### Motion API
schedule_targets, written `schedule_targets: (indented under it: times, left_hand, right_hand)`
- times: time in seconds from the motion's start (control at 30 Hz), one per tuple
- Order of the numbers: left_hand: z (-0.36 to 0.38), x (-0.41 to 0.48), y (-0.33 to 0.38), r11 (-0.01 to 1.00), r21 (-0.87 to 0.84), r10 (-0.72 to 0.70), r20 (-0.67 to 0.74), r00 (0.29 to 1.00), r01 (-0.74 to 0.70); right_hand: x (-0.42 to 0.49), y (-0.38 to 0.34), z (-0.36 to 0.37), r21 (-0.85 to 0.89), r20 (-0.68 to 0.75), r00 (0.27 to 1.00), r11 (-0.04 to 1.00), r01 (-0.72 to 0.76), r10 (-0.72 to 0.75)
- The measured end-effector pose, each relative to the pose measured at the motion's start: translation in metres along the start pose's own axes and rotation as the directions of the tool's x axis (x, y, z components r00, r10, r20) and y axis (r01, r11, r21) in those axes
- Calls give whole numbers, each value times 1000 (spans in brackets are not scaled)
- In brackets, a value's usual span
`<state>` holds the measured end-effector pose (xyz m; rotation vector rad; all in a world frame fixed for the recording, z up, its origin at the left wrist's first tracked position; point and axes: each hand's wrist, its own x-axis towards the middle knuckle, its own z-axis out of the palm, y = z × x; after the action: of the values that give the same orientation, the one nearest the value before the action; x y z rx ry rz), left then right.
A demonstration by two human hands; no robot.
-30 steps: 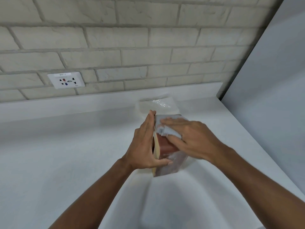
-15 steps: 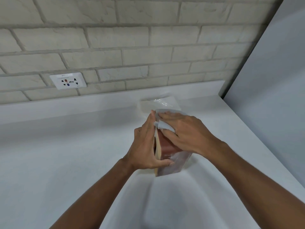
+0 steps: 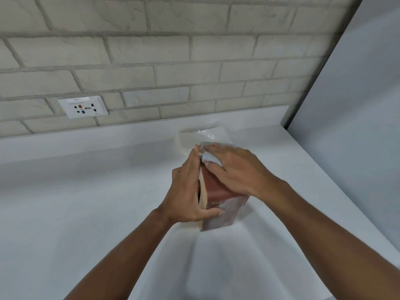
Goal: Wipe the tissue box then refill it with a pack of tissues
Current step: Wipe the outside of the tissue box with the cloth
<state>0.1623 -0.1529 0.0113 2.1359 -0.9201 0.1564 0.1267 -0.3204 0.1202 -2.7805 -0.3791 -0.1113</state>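
A reddish-brown tissue box with a pale wooden side stands on its edge on the white counter. My left hand holds it from the left, fingers flat against the side and thumb hooked over the near corner. My right hand presses a light grey cloth against the box's upper face near its far end. A pack of tissues in clear plastic lies just behind the box, against the backsplash.
A brick wall with a white power socket rises behind the counter. A grey panel closes off the right side. The counter's right edge runs diagonally past my right forearm.
My right hand with the cloth has slid a little toward the far end of the box's upper face. My left hand keeps its hold. The view has shifted slightly.
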Motion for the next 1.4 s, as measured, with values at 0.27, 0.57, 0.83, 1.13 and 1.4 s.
schedule_targets:
  times: [0.27,0.57,0.83,1.13,1.4]
  left_hand:
    - [-3,0,7,1000,13,3,-28,1000,-3]
    - [-1,4,2,994,-110,23,-41,999,-27]
    - [-12,15,-3,961,-262,-116,-102,988,85]
    - [-17,32,-17,754,-563,-398,19,917,339]
    - [-9,25,-23,714,-590,-421,70,904,378]
  right_hand:
    - [-30,31,-8,170,8,984,969,-177,178]
    - [-65,48,9,582,-100,869,737,-344,484]
    - [-72,57,20,935,12,712,244,-257,702]
    - [-55,36,20,761,-92,912,619,-194,399]
    - [-37,46,12,716,-200,912,689,-115,359]
